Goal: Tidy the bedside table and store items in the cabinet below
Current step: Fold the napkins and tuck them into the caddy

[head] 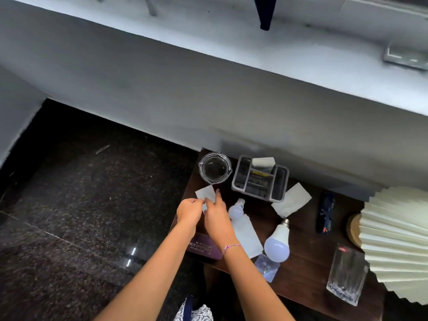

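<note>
A small white paper (pixel 203 193) lies at the left end of the dark wooden bedside table (pixel 305 258), just in front of a clear glass jar (pixel 215 168). My left hand (pixel 190 210) pinches the paper's near edge with curled fingers. My right hand (pixel 216 216), with a thread bracelet on its wrist, lies beside it, its straight fingers resting on the paper. Under my forearms sits a purple box (pixel 201 248). The cabinet below the table is out of sight.
Also on the table are a grey divided organizer (pixel 281 181) holding a tissue (pixel 263 162), a small bulb (pixel 236 210), a large bulb (pixel 278 243), a white packet (pixel 247 236), a tissue (pixel 292 200), a blue object (pixel 325 213), a drinking glass (pixel 347 275) and a pleated lamp shade (pixel 398 239). A white wall runs behind; dark floor lies left.
</note>
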### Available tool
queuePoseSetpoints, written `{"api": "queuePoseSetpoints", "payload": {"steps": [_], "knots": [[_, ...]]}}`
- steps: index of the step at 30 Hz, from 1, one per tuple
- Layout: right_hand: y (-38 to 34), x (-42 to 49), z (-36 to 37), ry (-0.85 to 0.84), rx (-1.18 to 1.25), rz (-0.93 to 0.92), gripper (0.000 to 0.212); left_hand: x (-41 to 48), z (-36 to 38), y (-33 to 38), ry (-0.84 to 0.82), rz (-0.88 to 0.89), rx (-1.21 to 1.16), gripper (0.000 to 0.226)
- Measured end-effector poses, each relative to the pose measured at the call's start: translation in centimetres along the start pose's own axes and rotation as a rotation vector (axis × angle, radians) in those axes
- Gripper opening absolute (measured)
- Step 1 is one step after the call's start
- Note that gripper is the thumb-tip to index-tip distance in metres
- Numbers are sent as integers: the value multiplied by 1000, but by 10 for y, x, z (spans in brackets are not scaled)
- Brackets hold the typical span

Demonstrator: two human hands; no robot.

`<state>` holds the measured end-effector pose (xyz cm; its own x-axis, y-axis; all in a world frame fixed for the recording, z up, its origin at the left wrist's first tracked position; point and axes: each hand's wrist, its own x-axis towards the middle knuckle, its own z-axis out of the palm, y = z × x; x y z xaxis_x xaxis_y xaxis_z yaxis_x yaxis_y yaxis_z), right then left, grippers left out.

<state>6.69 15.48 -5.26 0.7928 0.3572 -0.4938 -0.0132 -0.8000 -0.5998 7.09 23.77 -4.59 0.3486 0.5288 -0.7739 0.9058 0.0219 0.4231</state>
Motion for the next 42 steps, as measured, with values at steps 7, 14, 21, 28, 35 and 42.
{"api": "queuePoseSetpoints", "payload": {"steps": [7, 14, 21, 28, 35, 42], "knots": [[7, 9, 10, -100, -175, 71, 58, 7, 5, 1, -6, -39, -69, 29], [13, 12, 12, -70, -192, 35, 58, 10, 5, 0, -15, -32, -80, 33], [13, 10, 6, -47, -34, -40, 55, 17, 3, -5, 1, 34, -76, 14], [2, -11, -10, 80, 284, -92, 40, 15, -17, -7, 62, 97, -84, 36], [8, -38, -36, 180, 423, -126, 37, -7, -26, 3, -33, 401, 137, 19], [37, -53, -68, 400, 704, 54, 48, -37, -11, 33, -82, 595, 255, 19]]}}
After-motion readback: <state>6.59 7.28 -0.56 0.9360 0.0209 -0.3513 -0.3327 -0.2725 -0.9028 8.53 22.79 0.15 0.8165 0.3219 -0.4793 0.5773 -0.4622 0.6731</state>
